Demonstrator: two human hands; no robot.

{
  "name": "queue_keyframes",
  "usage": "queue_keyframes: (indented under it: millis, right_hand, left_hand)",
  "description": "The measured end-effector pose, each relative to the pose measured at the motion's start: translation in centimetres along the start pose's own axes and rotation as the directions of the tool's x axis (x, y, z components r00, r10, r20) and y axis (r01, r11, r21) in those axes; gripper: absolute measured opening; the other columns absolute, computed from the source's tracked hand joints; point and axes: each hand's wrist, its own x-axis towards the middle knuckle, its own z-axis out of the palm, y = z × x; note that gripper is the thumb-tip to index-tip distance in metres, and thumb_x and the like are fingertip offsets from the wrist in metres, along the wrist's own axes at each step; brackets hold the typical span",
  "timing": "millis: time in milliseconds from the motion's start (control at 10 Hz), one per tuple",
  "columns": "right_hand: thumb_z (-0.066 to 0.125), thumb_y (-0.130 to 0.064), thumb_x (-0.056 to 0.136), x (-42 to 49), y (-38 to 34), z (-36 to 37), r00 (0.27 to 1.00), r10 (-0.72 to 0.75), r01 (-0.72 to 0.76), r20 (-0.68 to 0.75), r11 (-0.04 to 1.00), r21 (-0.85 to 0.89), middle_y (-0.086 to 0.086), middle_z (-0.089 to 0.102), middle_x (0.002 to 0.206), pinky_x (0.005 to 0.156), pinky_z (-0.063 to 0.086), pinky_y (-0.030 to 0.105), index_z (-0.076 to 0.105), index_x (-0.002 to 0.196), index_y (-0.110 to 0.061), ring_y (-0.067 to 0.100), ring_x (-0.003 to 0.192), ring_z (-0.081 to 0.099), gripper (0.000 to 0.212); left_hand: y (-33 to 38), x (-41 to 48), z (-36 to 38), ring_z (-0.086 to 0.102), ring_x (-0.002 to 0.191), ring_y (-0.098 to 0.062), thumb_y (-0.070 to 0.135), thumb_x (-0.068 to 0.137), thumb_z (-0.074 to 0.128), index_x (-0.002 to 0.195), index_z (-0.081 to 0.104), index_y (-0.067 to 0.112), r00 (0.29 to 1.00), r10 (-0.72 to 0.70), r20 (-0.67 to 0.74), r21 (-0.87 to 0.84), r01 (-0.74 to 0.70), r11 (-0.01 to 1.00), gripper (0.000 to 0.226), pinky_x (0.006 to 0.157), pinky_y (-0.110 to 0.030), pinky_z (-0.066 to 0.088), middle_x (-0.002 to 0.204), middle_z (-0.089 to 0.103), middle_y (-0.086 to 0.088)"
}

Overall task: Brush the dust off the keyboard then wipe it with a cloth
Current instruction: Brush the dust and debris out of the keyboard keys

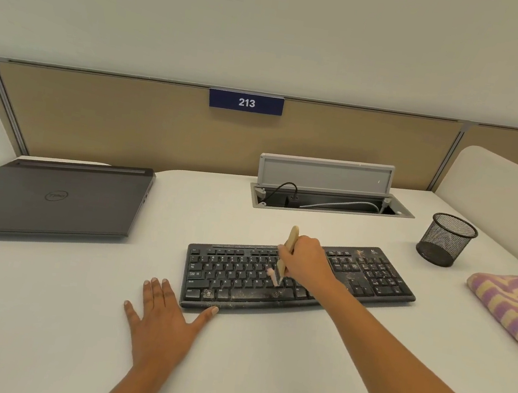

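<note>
Our left hand (163, 319) is lying flat on the white desk (69, 303), fingers spread straight, thumb tip touching the front edge of the dusty black keyboard (239, 280). Left of the keyboard, a closed dark grey laptop (51, 197) is sitting. Over the keyboard's middle keys, our right hand (307, 259) is gripping a wooden-handled brush (292, 237), bristles touching the keys. Right of the keyboard, a black mesh cup (446, 239) and a folded purple-and-yellow striped cloth (511, 308) are sitting.
</note>
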Motion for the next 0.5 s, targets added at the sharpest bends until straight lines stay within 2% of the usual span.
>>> queue_keyframes:
  millis: [100, 200, 300, 400, 500]
  right_hand:
    - [0.048, -0.020, 0.096, 0.3, -0.2, -0.4, 0.997, 0.026, -0.026, 0.078, 1.000, 0.008, 0.022, 0.068, 0.100, 0.083, 0.055, 0.042, 0.061, 0.103, 0.007, 0.033, 0.090, 0.068, 0.030]
    - [0.049, -0.017, 0.095, 0.7, -0.9, -1.0, 0.993, 0.028, -0.024, 0.111, 0.999, -0.032, 0.021, 0.067, 0.104, 0.086, 0.055, 0.041, 0.060, 0.108, 0.006, 0.033, 0.093, 0.067, 0.029]
    - [0.048, -0.019, 0.096, 1.1, -1.6, -1.2, 0.999, 0.007, -0.005, 0.046, 0.999, -0.048, 0.019, 0.067, 0.096, 0.072, 0.055, 0.031, 0.062, 0.103, 0.006, 0.030, 0.087, 0.067, 0.029]
    - [0.045, -0.024, 0.098, 0.7, -1.8, -0.8, 0.999, -0.038, 0.034, -0.032, 0.992, -0.120, 0.011, 0.057, 0.080, 0.058, 0.043, 0.022, 0.063, 0.100, 0.005, 0.021, 0.073, 0.056, 0.035]
    - [0.044, -0.025, 0.098, 0.3, -1.9, -0.4, 0.998, -0.062, 0.057, -0.028, 0.985, -0.162, 0.010, 0.055, 0.082, 0.073, 0.048, 0.028, 0.062, 0.103, 0.005, 0.021, 0.075, 0.055, 0.035]
  left_hand:
    - [0.0, 0.0, 0.0, -0.009, 0.147, -0.020, 0.085, 0.028, -0.040, 0.152, -0.001, 0.006, 1.000, -0.001, -0.004, -0.001, 0.001, 1.000, 0.151, 0.116, -0.051, 0.000, 0.160, 0.000, -0.009]
    - [0.1, -0.1, 0.0, -0.008, 0.147, -0.020, 0.084, 0.028, -0.040, 0.152, 0.000, 0.007, 1.000, 0.000, -0.006, 0.004, 0.000, 1.000, 0.152, 0.116, -0.051, 0.001, 0.160, 0.001, -0.009]
    - [0.0, -0.1, -0.1, -0.007, 0.147, -0.020, 0.084, 0.028, -0.041, 0.152, 0.000, 0.006, 1.000, -0.002, -0.009, 0.012, 0.002, 1.000, 0.151, 0.116, -0.051, 0.002, 0.160, 0.001, -0.009]
    - [0.0, -0.1, 0.0, -0.007, 0.147, -0.020, 0.084, 0.029, -0.040, 0.152, 0.000, 0.006, 1.000, -0.004, -0.009, 0.012, 0.004, 1.000, 0.151, 0.116, -0.051, 0.002, 0.160, 0.001, -0.009]
    - [0.0, 0.0, 0.0, -0.007, 0.147, -0.020, 0.084, 0.030, -0.039, 0.152, 0.000, 0.006, 1.000, -0.003, -0.008, 0.008, 0.003, 1.000, 0.150, 0.116, -0.051, 0.002, 0.160, 0.001, -0.009]
